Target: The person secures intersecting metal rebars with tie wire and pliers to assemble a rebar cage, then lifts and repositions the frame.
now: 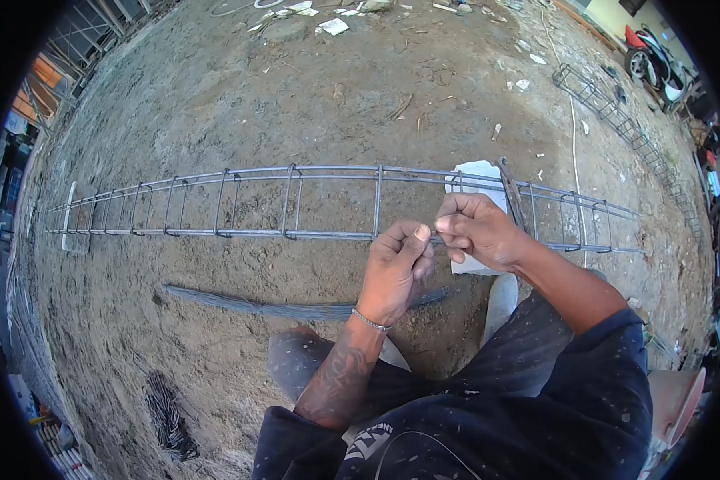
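My left hand [398, 260] is closed, with the thumb pressed against the curled fingers. Close beside it my right hand [482, 230] pinches with thumb and fingertips. Whatever lies between the fingertips is too small to make out. Both hands are above the near bar of a long steel rebar cage [250, 233], which has square stirrups along it and lies across the ground. A dark pair of pincers [511, 192] leans on the cage beyond my right hand. Under that part of the cage is a white slab [478, 171].
A long bundle of thin wire [240, 304] lies before my knees, and a dark heap of wire [168, 416] is at lower left. A second cage [616, 112] lies at upper right, near a parked motorbike [656, 64]. A pinkish basin [678, 400] stands at right.
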